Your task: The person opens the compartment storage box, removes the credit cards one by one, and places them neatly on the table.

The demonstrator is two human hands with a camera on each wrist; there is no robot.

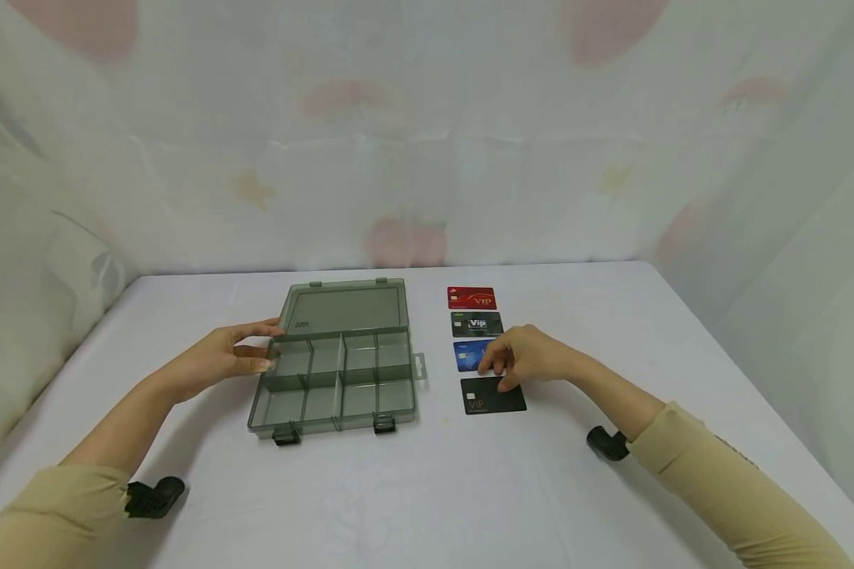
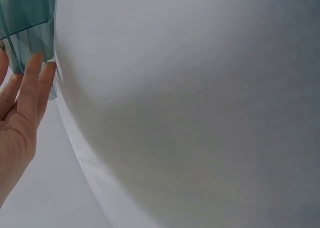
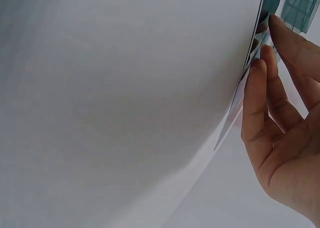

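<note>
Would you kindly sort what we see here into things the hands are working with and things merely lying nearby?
In hand:
- left hand touching the organizer box
- right hand over the blue card, touching the black card

Lying about:
- red card
- dark VIP card
- table

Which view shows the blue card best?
Head view: the blue card lies flat, third in the card column, its right part hidden under the right hand. Right wrist view shows cards only edge-on by the fingertips; which is blue is unclear. Left wrist view shows none, only the box corner.
</note>
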